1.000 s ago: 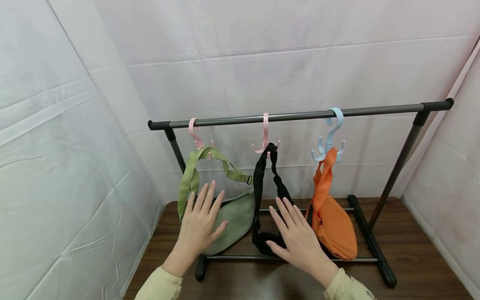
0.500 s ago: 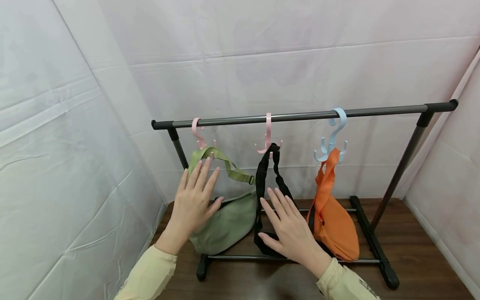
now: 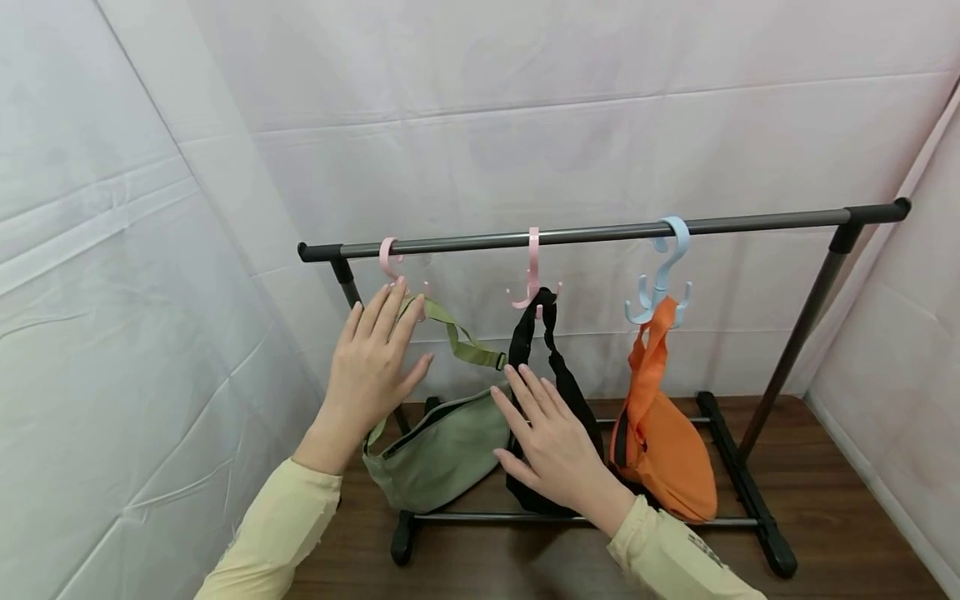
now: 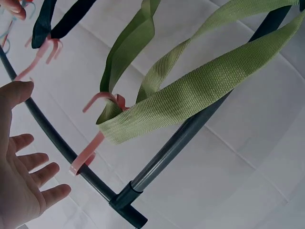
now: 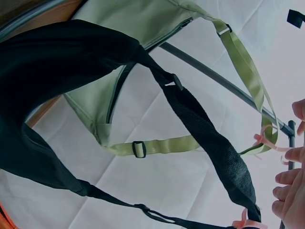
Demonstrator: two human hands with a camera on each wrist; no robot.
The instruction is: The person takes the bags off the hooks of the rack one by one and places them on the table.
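Observation:
My left hand (image 3: 366, 371), fingers straight, is raised before the green strap (image 4: 176, 105) of a green waist bag (image 3: 446, 458). That strap loops over a pink hook (image 4: 88, 153) on the rack's bar. In the head view the hand covers part of strap and hook. With fingers extended, my right hand (image 3: 555, 454) overlaps the black waist bag (image 5: 66, 57), which hangs by its strap from a second pink hook (image 3: 533, 265). Neither hand holds anything. To the right, an orange waist bag (image 3: 671, 458) hangs from a light blue hook (image 3: 662, 271).
The dark metal rack (image 3: 780, 220) stands on a brown wooden tabletop (image 3: 832, 500). Its lower rail (image 3: 487, 516) and black feet (image 3: 776, 550) run along the front and sides. White cloth walls (image 3: 480, 167) enclose the back and both sides.
My left hand has risen and shifted left, from before the green bag up to its strap and hook. My right hand has moved left and slightly up. The bags still hang on their hooks.

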